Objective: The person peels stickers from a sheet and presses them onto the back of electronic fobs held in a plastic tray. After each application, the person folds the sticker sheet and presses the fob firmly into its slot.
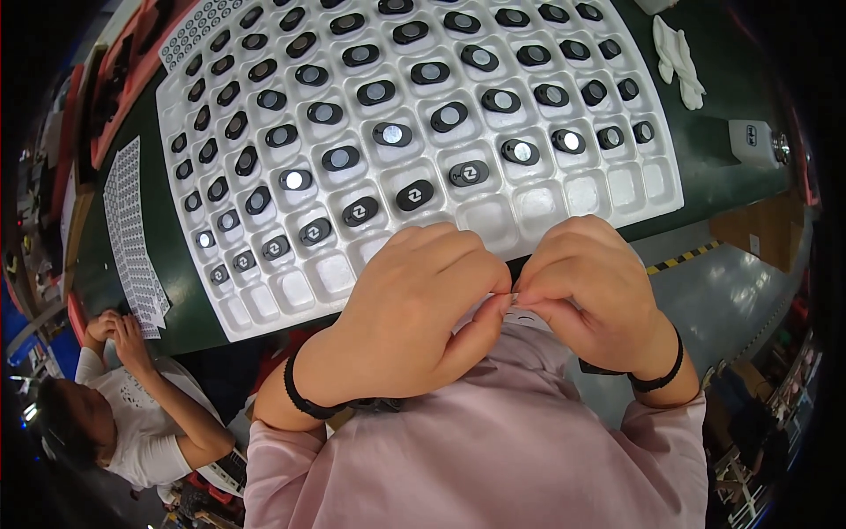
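My left hand [414,309] and my right hand [599,295] meet in front of my chest, just past the near edge of a white moulded tray [487,222]. Thumb and forefinger of each are pinched together, fingertips almost touching around a tiny whitish piece [515,299], too small to name. Part of a white sheet [527,319] with dark marks shows beneath the fingers. Black oval pieces sit in rows of the tray's compartments. Most carry a round silvery disc, such as one oval piece [392,134]; several nearer ones, like another oval piece [415,195], bear a pale printed mark.
The tray lies on a dark green table [718,84]. Sticker sheets [132,234] lie left of it. White gloves [677,63] and a white bottle [753,144] with a metal top are at the right. A co-worker in white [150,423] sits lower left. A cardboard box [758,231] stands beyond the table.
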`<action>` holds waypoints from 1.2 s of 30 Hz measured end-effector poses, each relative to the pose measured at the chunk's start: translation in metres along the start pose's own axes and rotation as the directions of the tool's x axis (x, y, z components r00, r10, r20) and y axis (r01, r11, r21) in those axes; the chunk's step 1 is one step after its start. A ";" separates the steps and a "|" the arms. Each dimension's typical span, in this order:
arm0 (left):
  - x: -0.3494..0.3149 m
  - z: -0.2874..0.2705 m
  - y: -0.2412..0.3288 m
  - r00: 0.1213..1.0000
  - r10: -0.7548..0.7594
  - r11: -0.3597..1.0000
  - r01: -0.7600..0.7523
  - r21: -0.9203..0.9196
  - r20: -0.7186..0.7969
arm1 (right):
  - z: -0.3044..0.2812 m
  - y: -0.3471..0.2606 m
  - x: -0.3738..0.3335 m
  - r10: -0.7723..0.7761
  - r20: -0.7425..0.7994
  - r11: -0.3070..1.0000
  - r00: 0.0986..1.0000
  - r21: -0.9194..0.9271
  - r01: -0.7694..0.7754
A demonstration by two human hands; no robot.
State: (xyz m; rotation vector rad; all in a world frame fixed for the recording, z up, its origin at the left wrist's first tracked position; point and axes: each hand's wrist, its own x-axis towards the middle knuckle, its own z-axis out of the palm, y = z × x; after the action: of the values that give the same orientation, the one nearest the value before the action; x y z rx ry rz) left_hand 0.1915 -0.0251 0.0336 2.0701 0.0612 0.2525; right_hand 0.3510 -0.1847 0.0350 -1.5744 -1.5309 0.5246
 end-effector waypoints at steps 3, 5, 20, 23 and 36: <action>0.000 0.000 -0.003 1.000 -0.003 1.000 0.002 -0.004 -0.009 | -0.002 0.002 0.002 -0.012 0.025 1.000 1.000 -0.020 0.012; 0.000 0.000 -0.005 0.999 -0.028 1.000 0.028 -0.002 -0.016 | -0.005 0.004 0.006 -0.020 0.071 1.000 0.997 -0.003 0.020; -0.007 0.007 -0.006 0.999 0.036 0.935 -0.026 0.354 -0.023 | -0.024 0.051 0.057 0.007 0.058 0.945 0.998 -0.328 0.013; -0.007 0.007 -0.007 0.999 0.040 0.933 -0.032 0.359 -0.015 | -0.025 0.054 0.058 -0.018 0.084 0.954 0.996 -0.296 0.042; 0.014 0.019 -0.009 0.987 0.159 0.773 -0.108 0.625 -0.026 | -0.045 0.051 0.058 0.130 0.068 0.979 0.989 -0.166 -0.117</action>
State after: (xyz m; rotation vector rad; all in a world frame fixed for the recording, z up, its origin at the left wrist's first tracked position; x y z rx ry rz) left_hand 0.2097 -0.0352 0.0189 2.7360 0.0477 0.4489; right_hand 0.4263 -0.1360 0.0345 -1.8014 -1.5741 0.5495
